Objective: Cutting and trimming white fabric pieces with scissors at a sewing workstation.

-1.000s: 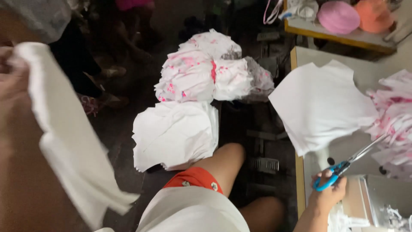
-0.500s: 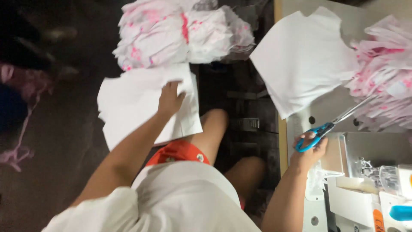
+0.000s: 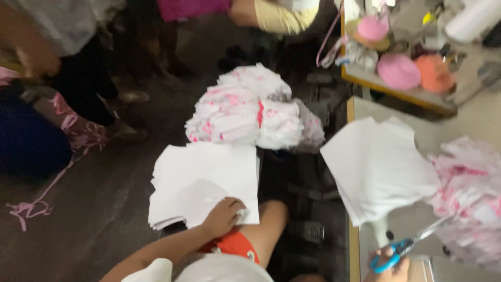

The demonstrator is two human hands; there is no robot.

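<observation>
Resting on the near edge of a stack of white cloth pieces (image 3: 203,180), the left hand (image 3: 223,215) lies with its fingers curled down onto the top sheet, closed loosely against the cloth rather than gripping it. The stack sits low at the person's left, beside the bare knee (image 3: 269,219), with its front corner just over the orange shorts (image 3: 232,245). Its sheets are plain white, roughly square, piled unevenly so that several layers fan out along the left and bottom edges.

Beyond the stack, touching or nearly touching its far edge, lies a heap of white cloth with pink print (image 3: 250,112), crumpled and rounded. Dark floor (image 3: 104,209) opens to the left of the stack, with a loose pink strip (image 3: 36,201) trailing across it; that side is the roomiest. To the right a dark gap separates the knee from the table (image 3: 352,245), whose yellow edge runs upright through the view.

The right hand (image 3: 389,263) is at the bottom edge, well apart from the left, closed around blue-handled scissors (image 3: 404,245) whose blades point up and right. Another white pile (image 3: 376,167) overhangs the table's left edge, and a second pink-printed heap (image 3: 469,198) lies to the right of it. Pink and orange round things (image 3: 415,70) sit on a farther table, blurred. Other people's legs stand at the top left.
</observation>
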